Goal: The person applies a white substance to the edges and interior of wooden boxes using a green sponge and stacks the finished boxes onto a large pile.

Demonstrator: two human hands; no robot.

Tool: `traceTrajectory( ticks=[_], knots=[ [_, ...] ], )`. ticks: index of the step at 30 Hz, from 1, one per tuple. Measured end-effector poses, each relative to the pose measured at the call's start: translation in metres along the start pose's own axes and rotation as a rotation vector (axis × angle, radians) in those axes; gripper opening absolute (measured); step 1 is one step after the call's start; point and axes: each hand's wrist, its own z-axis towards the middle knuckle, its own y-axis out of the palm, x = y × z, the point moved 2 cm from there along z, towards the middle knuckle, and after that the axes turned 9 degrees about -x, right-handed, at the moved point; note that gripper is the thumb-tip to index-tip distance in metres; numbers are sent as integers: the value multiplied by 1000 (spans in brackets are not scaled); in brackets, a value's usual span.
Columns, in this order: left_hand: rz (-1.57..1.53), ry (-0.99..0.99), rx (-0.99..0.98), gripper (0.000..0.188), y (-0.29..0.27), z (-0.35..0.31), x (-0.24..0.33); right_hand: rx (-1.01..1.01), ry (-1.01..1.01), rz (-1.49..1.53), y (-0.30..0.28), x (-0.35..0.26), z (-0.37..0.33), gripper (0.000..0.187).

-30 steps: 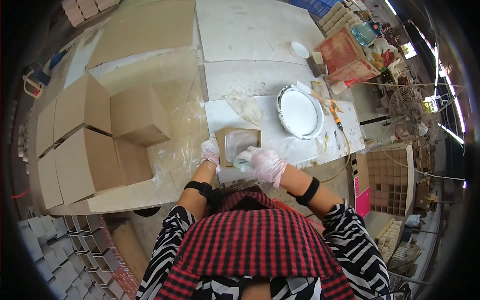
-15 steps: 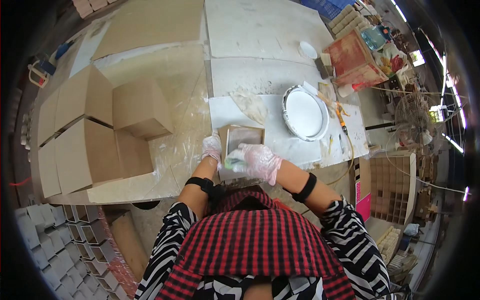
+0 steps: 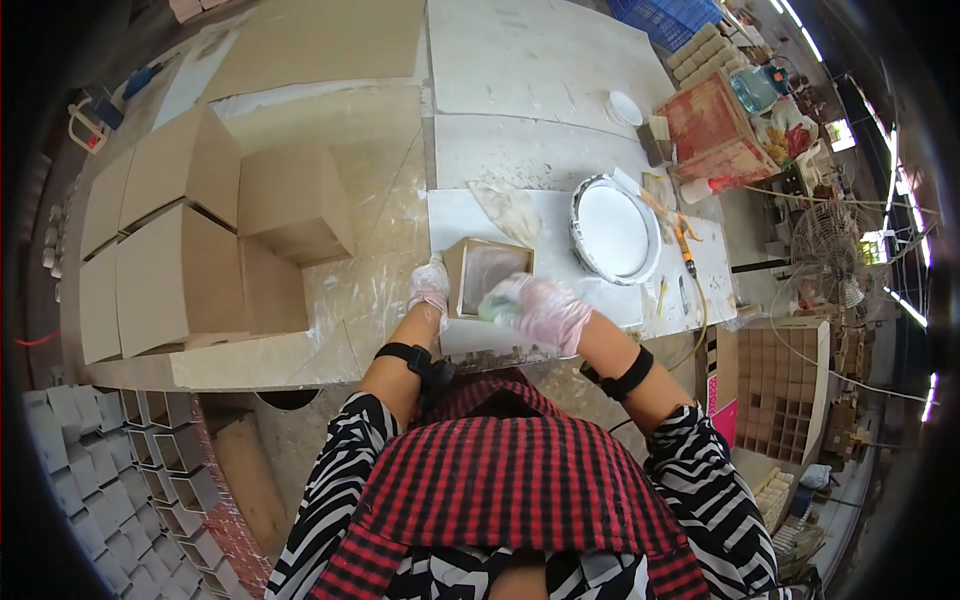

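A small open-topped cardboard box (image 3: 456,283) stands at the near edge of the worktable, its inner surface greyish. My left hand (image 3: 430,284), in a whitish, paint-smeared glove, grips the box's left wall. In my gloved right hand (image 3: 550,312) is a pale green sponge (image 3: 500,298), held over the near right corner of the box; the palm hides part of it. To the right stands a round tub (image 3: 655,248) of white paint with a smeared rim. A crumpled, whitish cloth or plastic sheet (image 3: 505,210) lies just beyond the box.
Larger brown cardboard boxes (image 3: 180,260) stand grouped on the left. A brush (image 3: 640,192) rests across the tub's rim, near an orange-handled tool (image 3: 685,240) with a hose. Farther right are a white bowl (image 3: 624,108) and a reddish wooden crate (image 3: 705,120).
My right hand has moved right and slightly up with the sponge, uncovering more of the box's near left side. My left hand stays at the box; the whole view has shifted a little.
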Motion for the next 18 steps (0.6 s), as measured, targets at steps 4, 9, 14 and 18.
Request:
traceTrajectory(
  ticks=[4,9,14,18],
  knots=[
    [8,40,2,62,1,6,-4,-40,120,220,-8,-11,18,36],
    [18,38,-4,62,0,11,-15,-159,-13,122,13,-11,25,41],
    [-25,37,30,59,2,4,-14,-318,160,189,-12,-17,22,44],
    [-134,33,10,59,5,9,-14,-269,151,338,2,-5,30,46]
  ],
)
